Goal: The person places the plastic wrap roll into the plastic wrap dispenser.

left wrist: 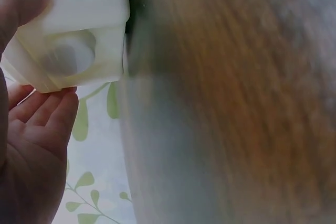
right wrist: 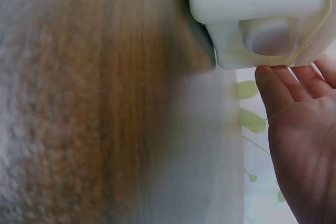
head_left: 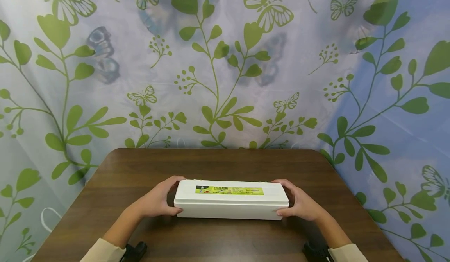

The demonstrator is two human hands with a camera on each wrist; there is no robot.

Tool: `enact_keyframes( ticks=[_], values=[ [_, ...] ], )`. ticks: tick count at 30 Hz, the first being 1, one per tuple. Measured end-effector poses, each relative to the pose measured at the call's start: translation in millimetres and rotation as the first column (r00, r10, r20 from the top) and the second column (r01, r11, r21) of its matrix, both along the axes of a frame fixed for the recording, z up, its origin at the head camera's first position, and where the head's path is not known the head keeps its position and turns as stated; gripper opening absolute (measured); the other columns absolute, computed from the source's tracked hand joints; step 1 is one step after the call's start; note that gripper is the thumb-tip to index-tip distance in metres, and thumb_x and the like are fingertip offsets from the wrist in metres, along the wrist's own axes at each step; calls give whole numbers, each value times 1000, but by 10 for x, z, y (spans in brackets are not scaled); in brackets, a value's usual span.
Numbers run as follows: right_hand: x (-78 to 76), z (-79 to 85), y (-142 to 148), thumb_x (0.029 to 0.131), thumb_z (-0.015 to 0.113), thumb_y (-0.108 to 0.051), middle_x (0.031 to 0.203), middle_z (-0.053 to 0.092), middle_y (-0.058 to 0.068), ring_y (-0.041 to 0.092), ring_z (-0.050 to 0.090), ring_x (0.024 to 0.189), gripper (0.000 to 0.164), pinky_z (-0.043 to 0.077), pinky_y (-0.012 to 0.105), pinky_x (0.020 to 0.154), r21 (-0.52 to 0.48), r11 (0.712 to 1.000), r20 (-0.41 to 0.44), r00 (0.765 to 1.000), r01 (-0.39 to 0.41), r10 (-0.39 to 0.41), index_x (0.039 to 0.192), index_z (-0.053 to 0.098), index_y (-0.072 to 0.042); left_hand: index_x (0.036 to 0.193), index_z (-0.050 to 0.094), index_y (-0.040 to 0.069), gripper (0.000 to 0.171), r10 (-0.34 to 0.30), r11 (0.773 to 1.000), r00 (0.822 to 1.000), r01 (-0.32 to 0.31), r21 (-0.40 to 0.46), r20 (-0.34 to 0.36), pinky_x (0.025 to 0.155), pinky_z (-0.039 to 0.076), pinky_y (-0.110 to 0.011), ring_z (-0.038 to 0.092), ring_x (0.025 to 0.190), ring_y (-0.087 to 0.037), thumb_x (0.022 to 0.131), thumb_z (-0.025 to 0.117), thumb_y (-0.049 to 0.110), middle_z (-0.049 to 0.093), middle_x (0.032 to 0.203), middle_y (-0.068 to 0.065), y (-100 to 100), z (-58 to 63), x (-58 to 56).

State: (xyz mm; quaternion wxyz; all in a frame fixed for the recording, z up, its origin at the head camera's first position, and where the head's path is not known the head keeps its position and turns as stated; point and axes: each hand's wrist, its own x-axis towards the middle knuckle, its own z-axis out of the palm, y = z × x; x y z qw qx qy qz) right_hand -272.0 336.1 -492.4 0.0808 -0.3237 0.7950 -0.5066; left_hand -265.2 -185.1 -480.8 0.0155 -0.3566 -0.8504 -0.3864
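Note:
A long white cling film box (head_left: 232,211) with a green and yellow label (head_left: 229,190) lies crosswise in front of me, its lid down. My left hand (head_left: 159,197) grips its left end, thumb on the near side and fingers round the back. At the opposite end my right hand (head_left: 302,201) holds it the same way. Through a cut-out in each end panel, a rounded pale end (left wrist: 71,53) shows in the left wrist view, and another rounded end (right wrist: 270,36) in the right wrist view. Whether the box's underside touches the table cannot be told.
The brown wooden table (head_left: 225,240) has rounded far corners. Behind it hangs a pale curtain (head_left: 225,78) printed with green leaves and butterflies. A white cord loop (head_left: 43,217) hangs beyond the table's left edge. Dark wrist straps sit by both sleeves.

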Motion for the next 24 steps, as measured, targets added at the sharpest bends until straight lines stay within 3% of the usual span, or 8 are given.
enact_keyframes(
  ticks=[6,11,15,24],
  values=[
    [13,10,-10,94,72,-7,137,52,18,10,60,110,62,59,31,81,48,998,-15,999,43,-42,149,42,-10,143,47,15,77,1,1000,998,-3,28,70,110,50,-38,57,126,-16,82,88,38,57,137,2,-18,-10,-4],
    [13,19,-11,95,71,-7,136,53,18,10,60,110,60,58,31,82,48,998,-7,999,50,-49,148,43,-11,143,47,13,60,0,998,990,-9,64,138,112,43,-53,55,132,-25,95,75,35,56,140,-5,-9,-3,12],
    [9,42,-18,92,73,-3,134,54,21,13,62,108,64,60,33,80,3,1000,-2,1000,21,-21,147,43,-6,142,47,12,63,-1,997,990,-10,71,142,112,43,-52,56,130,-23,92,77,35,56,139,-5,-10,3,14],
    [38,33,-25,87,76,2,134,53,26,13,63,110,68,61,34,80,-59,998,-6,1000,-8,8,147,42,-1,143,48,14,73,4,998,990,-14,68,141,115,44,-30,54,131,-15,85,85,37,56,140,-1,-10,-4,13]
  ],
)
